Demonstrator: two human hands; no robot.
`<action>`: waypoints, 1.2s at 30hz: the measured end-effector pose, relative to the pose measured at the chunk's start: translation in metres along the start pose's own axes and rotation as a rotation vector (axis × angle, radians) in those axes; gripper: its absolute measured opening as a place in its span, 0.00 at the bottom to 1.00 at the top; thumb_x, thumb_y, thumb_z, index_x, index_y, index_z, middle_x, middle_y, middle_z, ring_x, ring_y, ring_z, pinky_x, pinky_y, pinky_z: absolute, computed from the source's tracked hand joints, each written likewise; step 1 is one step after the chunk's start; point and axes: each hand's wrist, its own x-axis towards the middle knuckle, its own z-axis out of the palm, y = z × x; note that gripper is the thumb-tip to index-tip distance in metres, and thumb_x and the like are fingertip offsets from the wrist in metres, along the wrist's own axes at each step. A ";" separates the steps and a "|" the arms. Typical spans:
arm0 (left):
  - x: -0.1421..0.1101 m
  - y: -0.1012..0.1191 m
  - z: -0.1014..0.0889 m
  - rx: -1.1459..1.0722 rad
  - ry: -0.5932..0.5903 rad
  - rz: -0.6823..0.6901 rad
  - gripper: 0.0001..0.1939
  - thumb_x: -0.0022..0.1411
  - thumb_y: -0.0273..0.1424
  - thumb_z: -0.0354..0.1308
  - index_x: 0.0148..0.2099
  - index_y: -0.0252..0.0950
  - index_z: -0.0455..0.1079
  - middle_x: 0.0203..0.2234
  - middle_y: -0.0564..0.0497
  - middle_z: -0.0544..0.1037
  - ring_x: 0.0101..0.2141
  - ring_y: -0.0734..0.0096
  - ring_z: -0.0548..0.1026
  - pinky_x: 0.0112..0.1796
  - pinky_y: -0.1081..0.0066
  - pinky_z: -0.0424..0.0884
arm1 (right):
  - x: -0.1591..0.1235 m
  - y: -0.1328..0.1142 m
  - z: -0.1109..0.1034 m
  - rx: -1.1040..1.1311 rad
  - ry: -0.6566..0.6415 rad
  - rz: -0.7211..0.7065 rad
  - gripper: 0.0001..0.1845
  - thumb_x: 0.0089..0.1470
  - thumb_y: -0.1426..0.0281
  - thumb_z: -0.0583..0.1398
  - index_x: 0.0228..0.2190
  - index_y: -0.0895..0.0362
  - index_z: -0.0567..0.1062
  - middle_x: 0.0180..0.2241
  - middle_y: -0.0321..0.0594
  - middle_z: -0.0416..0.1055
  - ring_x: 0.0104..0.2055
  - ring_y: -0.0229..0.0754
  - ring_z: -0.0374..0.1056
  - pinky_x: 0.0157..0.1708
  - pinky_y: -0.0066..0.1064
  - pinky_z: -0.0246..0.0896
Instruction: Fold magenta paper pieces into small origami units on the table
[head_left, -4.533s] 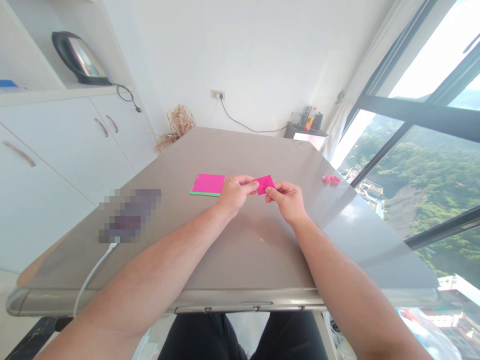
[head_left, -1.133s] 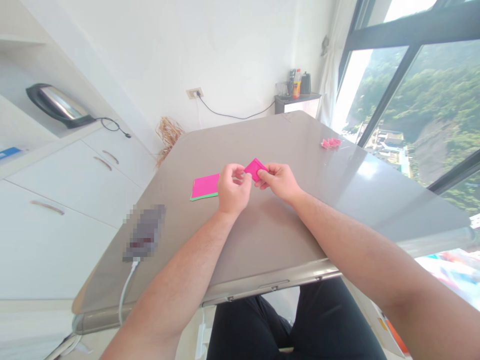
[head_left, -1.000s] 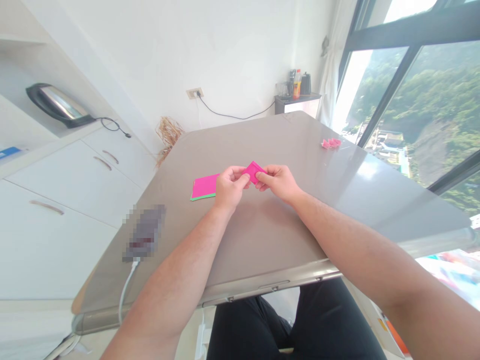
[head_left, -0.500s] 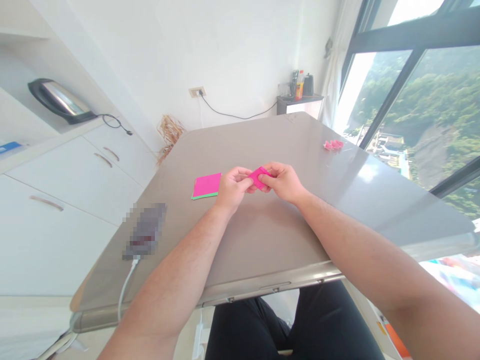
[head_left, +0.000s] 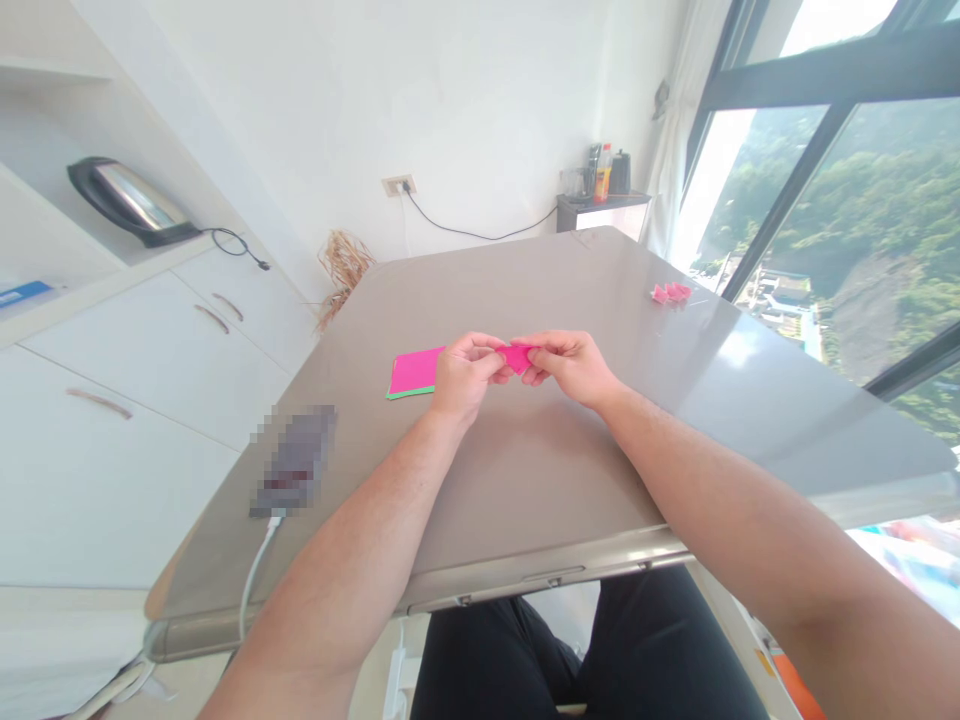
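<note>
Between both hands is a small folded piece of pink paper (head_left: 517,358), held just above the table, its visible part now roughly triangular. My left hand (head_left: 471,372) pinches its left end between thumb and fingers. At the other end, my right hand (head_left: 562,364) grips it with the thumb on top. Fingers cover both ends of the paper. Just left of my left hand lies a stack of coloured paper (head_left: 415,371), pink on top with green showing along the near edge; the hand hides its right side.
The grey table (head_left: 517,480) spreads beneath my arms. Folded pink paper pieces (head_left: 670,293) lie near its right edge. At the left sits a blurred phone-like device (head_left: 296,465) with a white cable (head_left: 256,565). A small dark-topped cabinet (head_left: 602,208) holding bottles stands beyond.
The pink paper has gone from a squarish outline to a flatter triangular one between my fingers. Both hands keep their grip and have barely moved. The view has shifted slightly.
</note>
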 end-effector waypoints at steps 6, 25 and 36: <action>0.000 -0.001 -0.002 -0.035 -0.010 -0.006 0.09 0.48 0.28 0.65 0.34 0.37 0.72 0.24 0.52 0.80 0.27 0.69 0.79 0.29 0.71 0.74 | 0.001 0.003 -0.002 0.018 -0.014 -0.006 0.11 0.49 0.69 0.62 0.35 0.55 0.84 0.30 0.39 0.80 0.30 0.40 0.76 0.35 0.35 0.74; 0.000 -0.003 -0.003 0.115 0.008 0.134 0.16 0.52 0.27 0.58 0.44 0.37 0.75 0.25 0.51 0.81 0.28 0.66 0.80 0.32 0.67 0.77 | 0.000 -0.001 0.000 -0.013 0.002 0.023 0.17 0.46 0.73 0.58 0.35 0.55 0.84 0.26 0.37 0.79 0.29 0.39 0.75 0.35 0.36 0.74; -0.002 -0.001 -0.003 0.123 0.015 0.183 0.14 0.53 0.27 0.58 0.43 0.37 0.77 0.24 0.52 0.81 0.28 0.67 0.80 0.33 0.67 0.77 | -0.001 0.000 -0.001 -0.009 0.004 0.017 0.16 0.46 0.74 0.58 0.36 0.55 0.84 0.27 0.37 0.79 0.29 0.40 0.75 0.35 0.36 0.74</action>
